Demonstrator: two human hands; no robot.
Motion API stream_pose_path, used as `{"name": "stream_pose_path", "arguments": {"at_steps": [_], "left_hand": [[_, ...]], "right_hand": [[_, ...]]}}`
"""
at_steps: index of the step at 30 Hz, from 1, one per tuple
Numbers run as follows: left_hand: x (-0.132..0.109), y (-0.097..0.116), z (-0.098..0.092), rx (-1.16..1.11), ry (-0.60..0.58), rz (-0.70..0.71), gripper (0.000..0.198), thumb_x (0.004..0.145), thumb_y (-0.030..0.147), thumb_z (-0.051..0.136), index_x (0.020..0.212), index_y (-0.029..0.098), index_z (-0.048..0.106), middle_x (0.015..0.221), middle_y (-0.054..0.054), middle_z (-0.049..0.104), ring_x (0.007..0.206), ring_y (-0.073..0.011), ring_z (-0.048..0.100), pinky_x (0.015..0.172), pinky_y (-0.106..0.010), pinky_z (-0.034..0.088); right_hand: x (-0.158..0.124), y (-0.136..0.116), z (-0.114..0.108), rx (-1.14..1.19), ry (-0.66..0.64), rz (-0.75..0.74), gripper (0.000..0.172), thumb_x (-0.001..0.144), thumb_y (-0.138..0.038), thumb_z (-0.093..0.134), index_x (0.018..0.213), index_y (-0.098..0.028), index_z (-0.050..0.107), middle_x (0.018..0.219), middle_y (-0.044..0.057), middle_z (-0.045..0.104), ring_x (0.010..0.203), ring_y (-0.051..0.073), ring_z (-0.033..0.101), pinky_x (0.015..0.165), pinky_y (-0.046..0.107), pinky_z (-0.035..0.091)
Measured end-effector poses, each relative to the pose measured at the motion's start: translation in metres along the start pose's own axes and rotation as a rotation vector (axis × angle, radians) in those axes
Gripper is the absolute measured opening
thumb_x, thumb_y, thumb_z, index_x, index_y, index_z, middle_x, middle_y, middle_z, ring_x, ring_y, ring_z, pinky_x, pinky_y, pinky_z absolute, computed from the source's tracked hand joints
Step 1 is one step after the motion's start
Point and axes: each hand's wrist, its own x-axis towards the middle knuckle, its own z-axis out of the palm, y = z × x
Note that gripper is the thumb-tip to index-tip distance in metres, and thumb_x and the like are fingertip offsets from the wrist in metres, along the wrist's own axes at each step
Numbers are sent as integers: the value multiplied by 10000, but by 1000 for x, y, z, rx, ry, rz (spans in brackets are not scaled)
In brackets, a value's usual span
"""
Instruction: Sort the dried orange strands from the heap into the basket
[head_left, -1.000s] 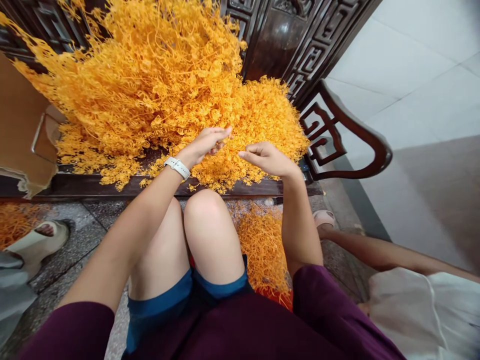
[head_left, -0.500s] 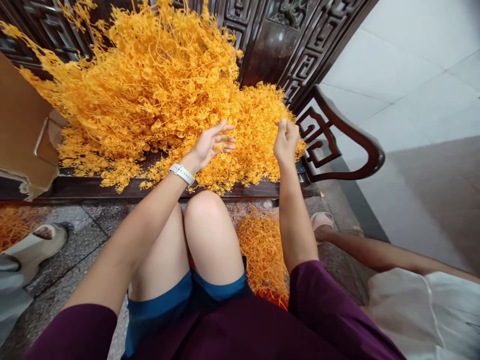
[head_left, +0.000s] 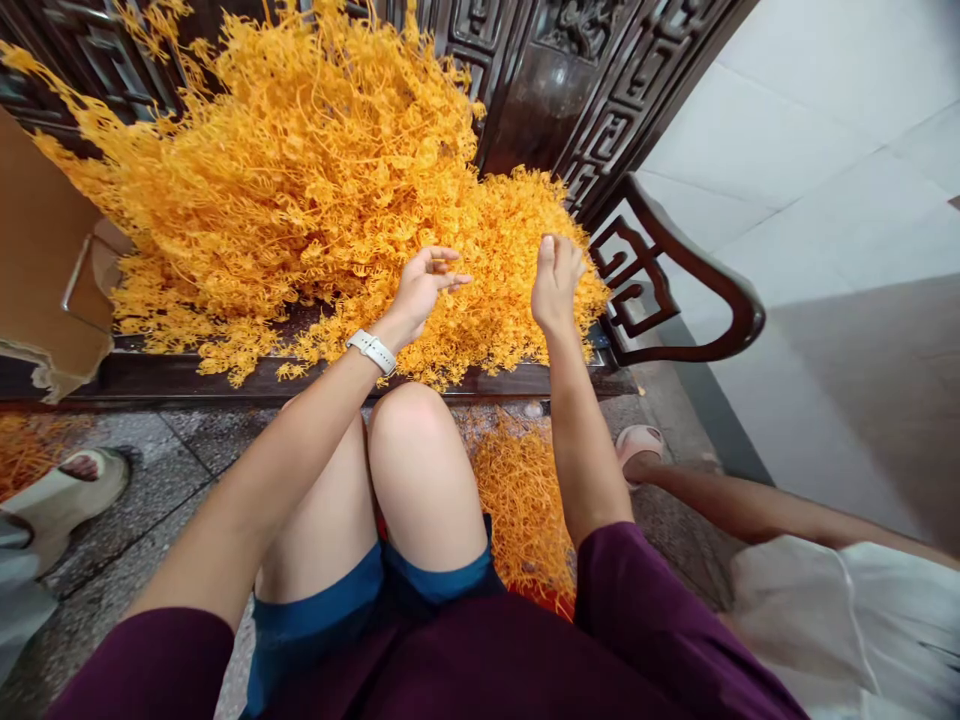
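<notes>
- A pile of yellow flowers (head_left: 300,190) (plastic, by the look of them) covers most of a dark wooden bench (head_left: 157,378), from near its left end to its right end, with loose sprigs reaching the front edge.
- It is tallest toward the carved backrest (head_left: 529,130), which probably props it up.
- The left hand (head_left: 417,293), wearing a white watch (head_left: 373,350), is over the pile's front middle, fingers parted with no sprig visible between them.
- The right hand (head_left: 555,285) is raised near the bench's right end, its back mostly toward us; whether its fingertips pinch anything, I cannot tell.
- The person's knees (head_left: 411,440) meet the front edge, seemingly to keep the pile within reach.
- A cardboard box (head_left: 45,230) stands at the left end; a curved armrest (head_left: 746,318) closes the right.
</notes>
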Motion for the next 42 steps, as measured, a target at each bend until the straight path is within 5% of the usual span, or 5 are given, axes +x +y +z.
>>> {"name": "stream_pose_path", "arguments": {"at_steps": [13,19,25,33,42], "left_hand": [[0,-10,1,-63,-35,-4,329,888,69,691,1192,194,695,1175,-103,698,1110,-193,688,1021,-372,562],[-1,3,-3,204,-27,92,238,795,112,809,1021,150,744,1078,-99,746,999,-177,690,922,-325,568],[1,2,9,83,45,-8,106,851,104,707,901,170,640,845,-41,724,706,-121,644,618,-222,502],[-6,-11,19,107,44,63,187,815,269,816,839,173,657,868,-38,697,727,-128,644,612,-231,538],[-10,-9,22,150,45,50,220,804,276,864,823,166,675,675,-4,648,596,-106,587,573,-231,485]], "right_hand": [[-77,-57,58,508,-346,1,777,888,-741,661,1457,-249,470,1374,149,608,1096,256,646,899,419,587],[-68,-56,37,510,-430,-73,293,920,-467,736,1102,-248,666,974,43,685,874,194,628,807,369,541],[-63,-51,36,732,-196,163,267,859,-319,729,1105,-239,664,859,9,662,806,168,608,761,332,504],[-78,-63,55,989,57,558,349,829,-479,748,1039,-233,618,940,1,635,786,125,598,682,251,496],[-76,-83,73,754,129,324,427,936,-645,632,915,-224,567,879,15,605,784,139,567,687,263,470]]}}
